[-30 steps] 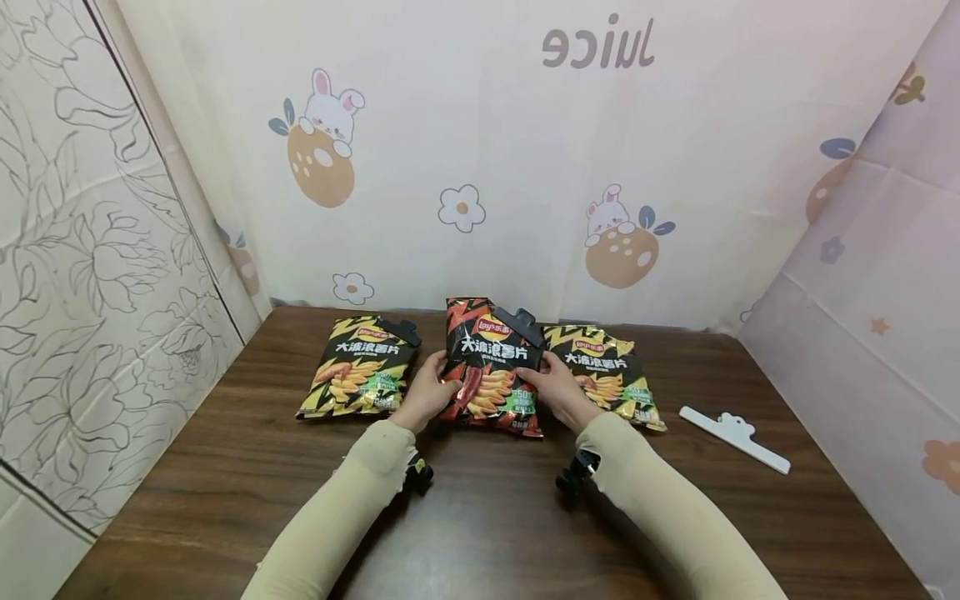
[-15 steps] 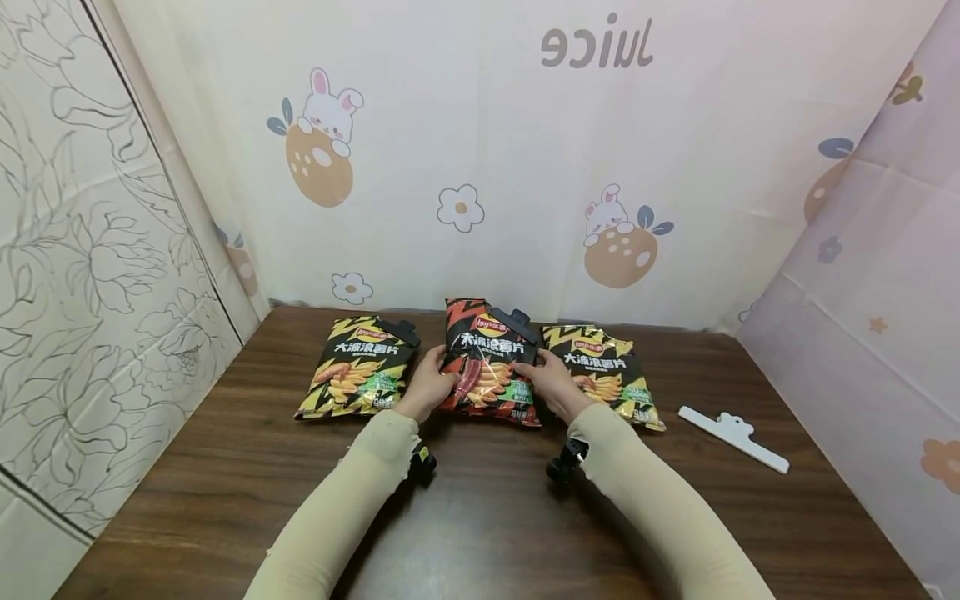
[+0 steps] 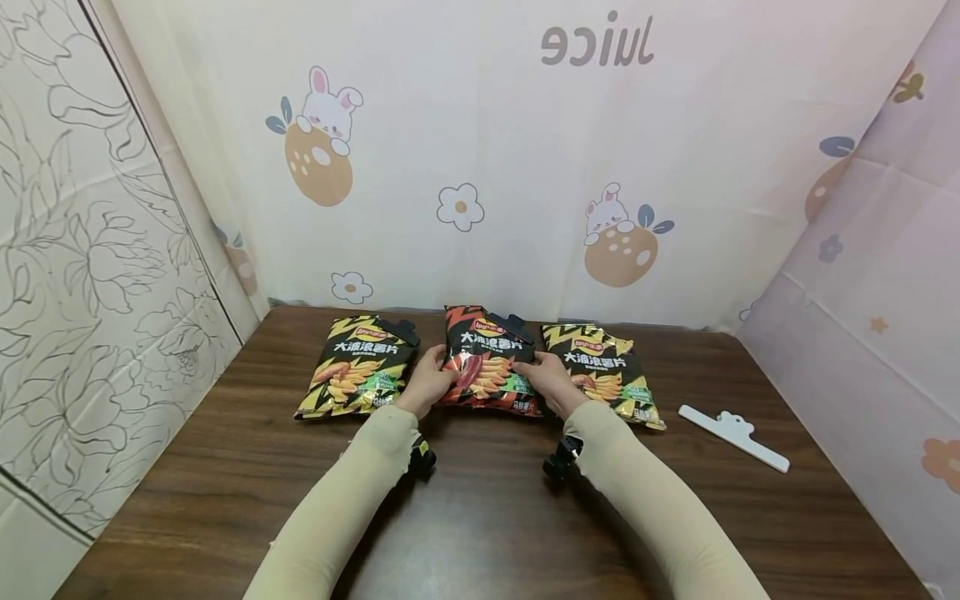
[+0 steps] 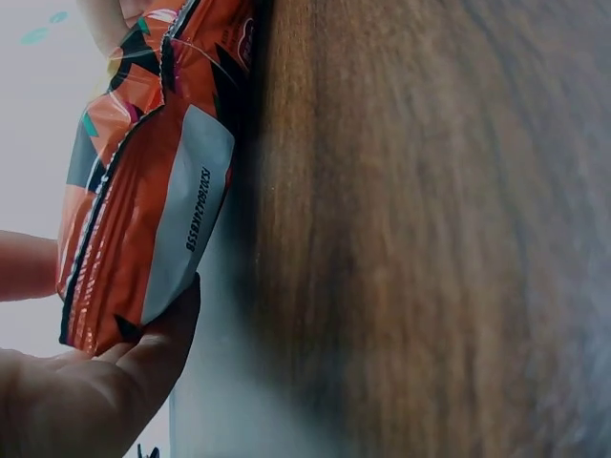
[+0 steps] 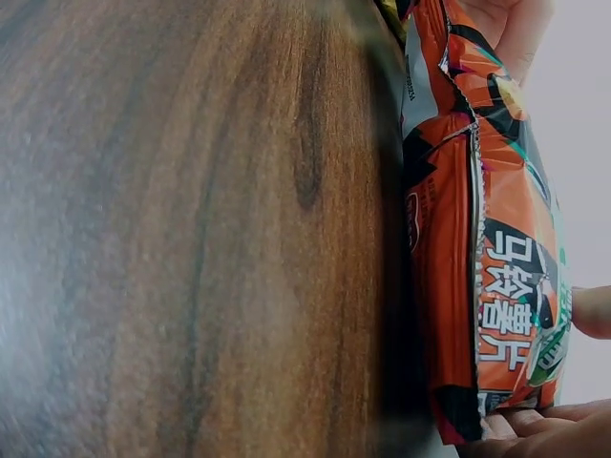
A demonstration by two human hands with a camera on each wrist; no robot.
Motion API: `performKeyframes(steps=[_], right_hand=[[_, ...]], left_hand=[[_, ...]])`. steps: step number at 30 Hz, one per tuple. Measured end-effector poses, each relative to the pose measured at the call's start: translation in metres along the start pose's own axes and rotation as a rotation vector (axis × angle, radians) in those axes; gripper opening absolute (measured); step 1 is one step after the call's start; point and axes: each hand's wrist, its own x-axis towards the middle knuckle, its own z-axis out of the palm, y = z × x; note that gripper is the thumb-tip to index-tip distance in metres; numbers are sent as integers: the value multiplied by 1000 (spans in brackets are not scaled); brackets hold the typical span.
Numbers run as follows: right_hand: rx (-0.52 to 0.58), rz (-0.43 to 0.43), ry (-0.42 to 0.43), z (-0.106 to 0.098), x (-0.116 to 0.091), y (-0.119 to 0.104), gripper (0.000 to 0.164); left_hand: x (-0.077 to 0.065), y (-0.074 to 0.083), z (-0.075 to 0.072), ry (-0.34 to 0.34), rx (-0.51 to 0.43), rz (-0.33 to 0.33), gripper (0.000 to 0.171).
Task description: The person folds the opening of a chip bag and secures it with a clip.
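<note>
Head view, red bag [image 3: 487,362] tipped flatter than before, left hand [image 3: 427,381] and right hand [image 3: 552,382] gripping it

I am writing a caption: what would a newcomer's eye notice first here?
Probably the glossy red-and-black chip bag in the middle, held between the left hand and right hand. Then perhaps the shiny yellow-and-black bag on its left, a similar bag on its right, and the long white clip farther right.

Red-and-black bag [image 3: 491,343], white clip [image 3: 732,433]
</note>
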Motion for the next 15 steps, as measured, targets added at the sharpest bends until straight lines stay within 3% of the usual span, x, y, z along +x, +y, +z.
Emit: performKeyframes(steps=[15], right_hand=[[-68,-7,-20,1,-2,2,76]], left_hand=[[-1,-3,-2,-17,31,-16,64]])
